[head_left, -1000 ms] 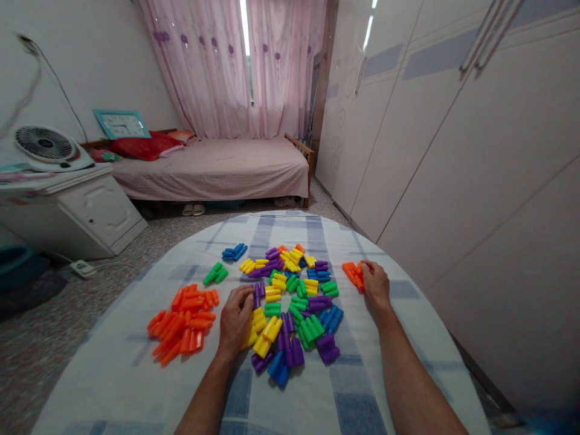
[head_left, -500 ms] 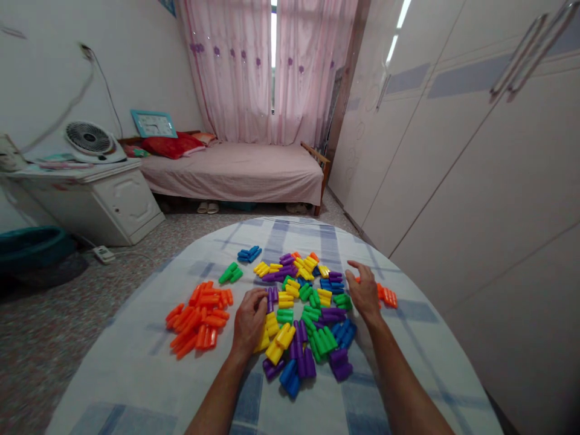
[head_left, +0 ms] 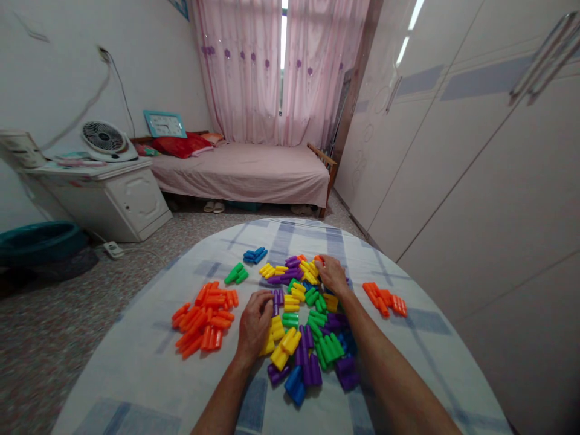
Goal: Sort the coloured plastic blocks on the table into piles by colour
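Note:
A mixed pile of coloured plastic blocks lies in the middle of a round table with a blue-checked cloth. My left hand rests curled on the pile's left edge, touching yellow and purple blocks. My right hand reaches over the far side of the pile, fingers bent down on an orange block there. A heap of orange blocks lies to the left. A small group of orange blocks lies to the right, apart from my right hand.
A green block and a blue block lie apart on the far side of the table. Beyond are a bed, a white cabinet with a fan, and wardrobe doors at the right.
My right hand has left the small orange group at the right and moved left onto the far side of the pile. The left hand has stayed at the pile's edge. The view shifted.

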A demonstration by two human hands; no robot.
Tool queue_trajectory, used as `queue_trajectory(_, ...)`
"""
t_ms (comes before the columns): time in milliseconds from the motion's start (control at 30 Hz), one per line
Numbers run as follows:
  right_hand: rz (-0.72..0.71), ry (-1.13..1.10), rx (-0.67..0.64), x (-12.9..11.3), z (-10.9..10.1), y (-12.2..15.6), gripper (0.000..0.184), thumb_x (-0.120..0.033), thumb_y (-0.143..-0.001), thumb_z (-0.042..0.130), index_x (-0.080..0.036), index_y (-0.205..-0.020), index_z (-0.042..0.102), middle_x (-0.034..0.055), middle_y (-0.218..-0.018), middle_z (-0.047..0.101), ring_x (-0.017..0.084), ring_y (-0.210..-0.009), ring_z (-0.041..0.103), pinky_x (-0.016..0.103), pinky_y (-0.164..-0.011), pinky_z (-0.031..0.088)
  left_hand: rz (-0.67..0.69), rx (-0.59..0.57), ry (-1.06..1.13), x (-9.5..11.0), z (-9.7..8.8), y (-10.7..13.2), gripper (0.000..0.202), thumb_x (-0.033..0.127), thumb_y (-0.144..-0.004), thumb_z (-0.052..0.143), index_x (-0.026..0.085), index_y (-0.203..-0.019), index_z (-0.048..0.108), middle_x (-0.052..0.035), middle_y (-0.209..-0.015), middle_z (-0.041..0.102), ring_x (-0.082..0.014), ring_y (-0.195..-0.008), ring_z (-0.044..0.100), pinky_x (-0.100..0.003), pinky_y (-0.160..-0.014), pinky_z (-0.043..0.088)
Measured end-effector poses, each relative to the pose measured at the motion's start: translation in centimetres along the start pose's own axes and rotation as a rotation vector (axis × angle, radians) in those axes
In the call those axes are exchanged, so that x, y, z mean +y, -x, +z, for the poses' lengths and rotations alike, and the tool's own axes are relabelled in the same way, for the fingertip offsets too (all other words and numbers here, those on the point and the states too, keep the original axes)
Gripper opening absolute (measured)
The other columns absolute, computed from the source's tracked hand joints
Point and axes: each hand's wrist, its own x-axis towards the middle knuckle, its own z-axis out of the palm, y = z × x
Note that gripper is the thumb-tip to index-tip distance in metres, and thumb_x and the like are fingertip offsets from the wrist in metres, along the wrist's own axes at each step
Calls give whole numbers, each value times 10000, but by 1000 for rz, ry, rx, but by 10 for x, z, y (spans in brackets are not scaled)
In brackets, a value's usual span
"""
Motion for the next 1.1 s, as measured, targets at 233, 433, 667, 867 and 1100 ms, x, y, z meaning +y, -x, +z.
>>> queue_trajectory(233, -47, -123, -66, -2, -14, 29, 224, -283, -806, 464, -210, -937, 630, 27, -926, 681, 174, -845, 612, 281, -782, 437, 1, 2, -21, 2, 0, 0, 232, 281, -826, 459, 196, -899, 662, -65, -1007, 628, -191, -989, 584, -345, -908, 462)
queue_trajectory(433, -60, -558, 87, 7, -26, 55, 253, -395, -821, 465, -204, -945, 576, 33, -948, 668, 179, -893, 607, 301, -814, 453, 4, -25, -18, 0, -1, 0, 232, 289, -840, 450, 189, -908, 647, -70, -1025, 617, -190, -1004, 573, -348, -919, 453)
queue_trajectory(667, 49, -360, 442, 54, -63, 55, 299, -414, -790, 474, -185, -954, 574, 78, -974, 653, 200, -889, 595, 326, -826, 438, -15, -18, -25, -2, -1, -1, 238, 310, -830, 461, 185, -905, 650, -78, -1031, 615, -204, -1019, 565, -363, -938, 444)
queue_trajectory(867, 300, 54, 531, 115, -71, 62, 341, -352, -784, 395, -168, -997, 587, 107, -1019, 637, 230, -904, 574, 351, -809, 415, 12, -20, -27, -6, -1, -1, 232, 320, -827, 471, 196, -897, 654, -70, -1026, 623, -203, -1019, 571, -355, -926, 455)
queue_trajectory(1100, 325, 138, 363, 127, -58, 71, 398, -393, -844, 362, -173, -1077, 598, 108, -1101, 619, 240, -996, 551, 382, -880, 382, 2, -15, -30, -3, -2, -1, 238, 329, -820, 474, 195, -894, 656, -71, -1022, 626, -206, -1013, 575, -357, -923, 456)
